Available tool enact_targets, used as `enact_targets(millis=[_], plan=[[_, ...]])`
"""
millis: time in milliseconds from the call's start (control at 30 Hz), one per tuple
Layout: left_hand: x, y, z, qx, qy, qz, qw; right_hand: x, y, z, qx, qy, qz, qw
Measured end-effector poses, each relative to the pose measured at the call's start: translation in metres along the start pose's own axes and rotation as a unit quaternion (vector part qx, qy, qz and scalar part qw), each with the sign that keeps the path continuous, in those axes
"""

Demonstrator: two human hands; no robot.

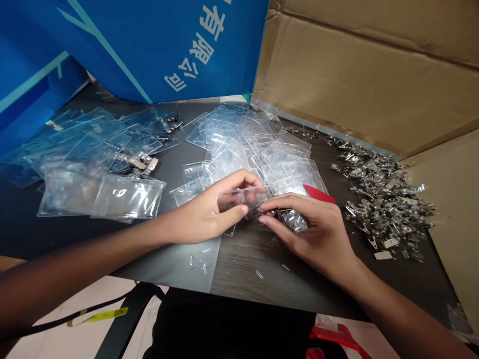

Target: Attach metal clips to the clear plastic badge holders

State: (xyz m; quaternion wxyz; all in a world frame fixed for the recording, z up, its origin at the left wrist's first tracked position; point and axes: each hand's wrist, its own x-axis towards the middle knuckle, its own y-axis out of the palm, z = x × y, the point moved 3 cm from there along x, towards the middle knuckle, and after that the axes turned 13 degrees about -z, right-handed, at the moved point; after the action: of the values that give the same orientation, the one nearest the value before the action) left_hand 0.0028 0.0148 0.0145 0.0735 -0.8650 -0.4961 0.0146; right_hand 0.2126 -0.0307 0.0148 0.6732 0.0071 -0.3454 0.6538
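My left hand (209, 212) is closed on a clear plastic badge holder (235, 199), thumb on the near face and fingers behind it. Close by on the right, my right hand (305, 217) pinches a small metal badge clip (262, 209) at the holder's edge; the fingertips partly hide it, and I cannot tell whether it is fastened there. Behind both hands spreads a heap of clear badge holders (258, 139). A pile of metal clips (385, 194) lies right of my right hand. Further left rests another heap of badge holders (127, 197), some with clips on them.
A blue panel with white characters (130, 45) stands at the back left, and a cardboard wall (355, 70) borders the back right. Small clear plastic bits (259, 274) lie near the front edge of the dark table (239, 264). A red piece (318, 193) lies behind my right hand.
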Motion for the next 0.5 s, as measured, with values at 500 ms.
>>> enact_targets(millis=[500], plan=[[0.0027, 0.0028, -0.0023, 0.027, 0.0, 0.001, 1.0, -0.001, 0.0009, 0.0002, -0.004, -0.043, 0.002, 0.999]])
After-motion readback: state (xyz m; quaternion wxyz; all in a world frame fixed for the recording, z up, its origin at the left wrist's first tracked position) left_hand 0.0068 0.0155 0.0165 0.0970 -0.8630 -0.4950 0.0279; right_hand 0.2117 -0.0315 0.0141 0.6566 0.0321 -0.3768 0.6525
